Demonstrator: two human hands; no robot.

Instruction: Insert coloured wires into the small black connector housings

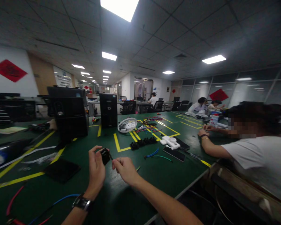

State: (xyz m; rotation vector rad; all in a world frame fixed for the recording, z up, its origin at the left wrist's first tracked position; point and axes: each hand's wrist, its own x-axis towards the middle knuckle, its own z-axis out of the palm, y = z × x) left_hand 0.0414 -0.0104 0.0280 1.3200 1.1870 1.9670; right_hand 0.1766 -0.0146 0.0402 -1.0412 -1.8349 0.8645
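My left hand [97, 168], with a watch on its wrist, is closed around a small black block-shaped part [105, 155] and holds it up over the green table. My right hand [126, 170] is pinched close beside that part. A thin dark piece [110, 155] runs from the block toward my right fingertips; its kind is too small to tell. A short yellow-green strip [138, 168] shows just behind my right hand, and I cannot tell whether it is held. Beyond both hands, a row of similar black parts [142, 143] lies on the table.
Blue and green wires [158, 155], phones [174, 153] and a white device [170, 142] lie to the right. A white round tray [127, 125] and black computer cases [108, 111] stand farther back. Another person [255, 156] sits at the right edge. Red and blue cables [61, 200] lie front left.
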